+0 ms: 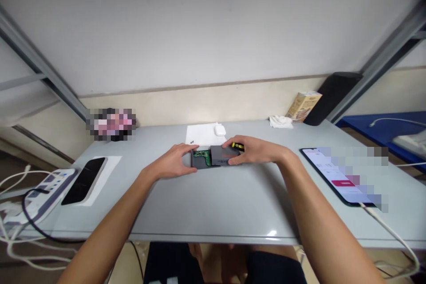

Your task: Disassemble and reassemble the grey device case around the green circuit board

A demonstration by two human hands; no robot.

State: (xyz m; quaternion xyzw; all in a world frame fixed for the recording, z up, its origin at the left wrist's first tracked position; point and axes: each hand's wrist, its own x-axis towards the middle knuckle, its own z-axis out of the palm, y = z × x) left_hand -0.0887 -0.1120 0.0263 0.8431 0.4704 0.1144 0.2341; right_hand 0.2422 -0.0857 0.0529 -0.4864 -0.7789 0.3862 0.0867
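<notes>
A small dark grey plastic casing (199, 165) lies on the desk with a green circuit board (207, 156) showing inside it. My left hand (171, 160) grips its left end between thumb and fingers. Over the right part of the casing sits a grey cover (219, 155) with slots along its front side, and my right hand (254, 150) is closed on its right end. A yellow and black object (238, 146) shows just behind my right fingers; its kind is partly hidden. Whether the cover touches the board I cannot tell.
Behind the casing lie white paper (201, 132), tiny dark pieces (192, 142) and a white earbud case (219, 130). A phone (84, 180) and power strip (46, 193) are left; a tablet (336, 177) with a cable, tissue (281, 121) and carton (303, 105) are right.
</notes>
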